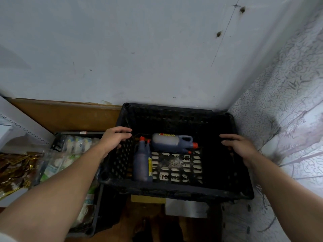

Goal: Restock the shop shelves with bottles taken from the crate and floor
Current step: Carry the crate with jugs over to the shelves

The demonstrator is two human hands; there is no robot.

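1. Both hands reach to the black crate (174,190). The left hand (114,139) has its fingers bent over the rim of the left wall with the thumb beneath them, gripping it. The right hand (240,147) lies over the right wall with its fingers pointing inward, and the dark plastic hides whether it grips or merely rests.
2. Inside the crate, a handled jug (169,143) lies on its side with its red cap to the right. A slim bottle (142,165) lies along the left wall, cap away from the person. More red caps show beside each, so further bottles are likely.
3. The step in hand appears to be taking hold of the crate to lift or shift it.
4. The bottles lie loose, so a tilt could send them rolling to the low side and swing the load.
5. If the right hand has no real hold, that side could drop.
6. The crate sits tight in a corner, against the wall (157,67) and just beside a second crate (95,206) of packets. A hasty pull could snag it or catch the knuckles.
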